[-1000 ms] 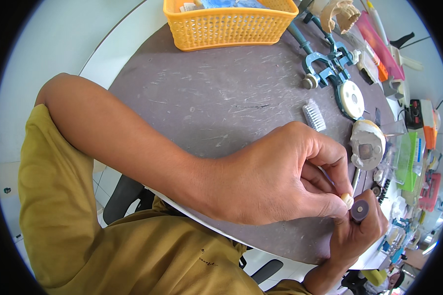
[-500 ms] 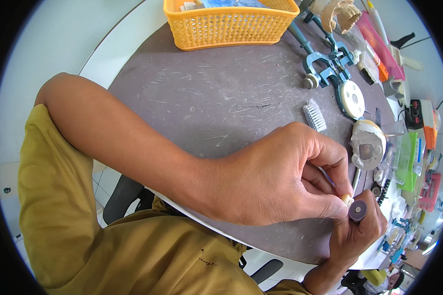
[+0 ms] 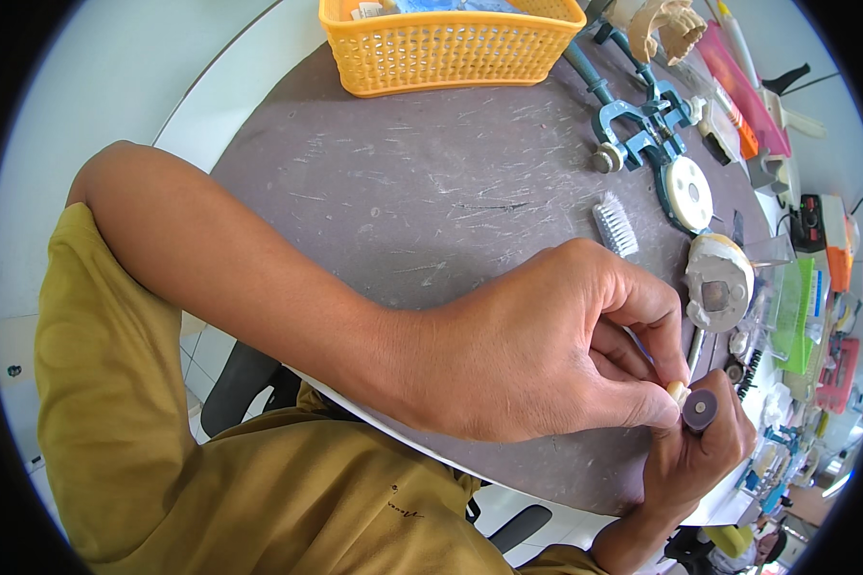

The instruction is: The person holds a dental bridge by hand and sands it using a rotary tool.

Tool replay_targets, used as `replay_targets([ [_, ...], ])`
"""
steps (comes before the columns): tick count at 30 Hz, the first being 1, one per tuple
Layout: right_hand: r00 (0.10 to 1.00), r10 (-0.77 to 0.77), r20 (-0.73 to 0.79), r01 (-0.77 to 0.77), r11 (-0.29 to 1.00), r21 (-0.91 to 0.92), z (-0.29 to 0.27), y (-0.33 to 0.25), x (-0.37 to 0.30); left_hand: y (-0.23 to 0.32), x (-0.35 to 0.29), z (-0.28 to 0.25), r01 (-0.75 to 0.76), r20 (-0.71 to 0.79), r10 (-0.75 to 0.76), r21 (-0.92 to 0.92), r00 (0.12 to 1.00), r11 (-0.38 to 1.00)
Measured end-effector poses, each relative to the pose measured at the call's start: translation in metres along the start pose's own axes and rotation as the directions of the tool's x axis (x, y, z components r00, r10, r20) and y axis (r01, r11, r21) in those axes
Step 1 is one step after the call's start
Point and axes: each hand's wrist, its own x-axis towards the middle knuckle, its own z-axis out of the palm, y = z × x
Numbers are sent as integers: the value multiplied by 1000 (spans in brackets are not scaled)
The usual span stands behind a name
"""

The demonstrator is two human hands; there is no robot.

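Stretched across the table from the left, my left hand [image 3: 537, 355] is closed, pinching a small cream tooth-like piece [image 3: 677, 391] between thumb and fingertips. My right hand [image 3: 690, 465] is closed below it, around a rotary tool whose handle is mostly hidden. At the tool's end, a purple round polishing wheel [image 3: 700, 409] with a pale centre faces up, right beside the cream piece. Whether the two touch, I cannot tell. Just beyond my hands lies a plaster dental cast [image 3: 721, 287].
A yellow perforated basket [image 3: 451, 57] stands at the far edge of the scratched brown table [image 3: 355, 182]. To the right are a white-bristled brush [image 3: 615, 225], a blue-green dental articulator [image 3: 642, 125] and another plaster cast [image 3: 676, 34]. Boxes and tools crowd the right side.
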Motion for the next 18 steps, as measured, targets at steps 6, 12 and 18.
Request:
replay_targets([
  [6, 1000, 10, -6, -10, 1000, -3, 1, 0, 0, 0, 0, 0, 6, 7, -6, -11, 1000, 1000],
  [12, 1000, 23, -13, -23, 1000, -2, 1, -1, 0, -1, 0, 0, -6, 8, 6, -16, 1000, 1000],
  [18, 1000, 21, -13, -21, 1000, 2, 1, -1, 0, -1, 0, 0, -13, 8, 13, -8, 1000, 1000],
])
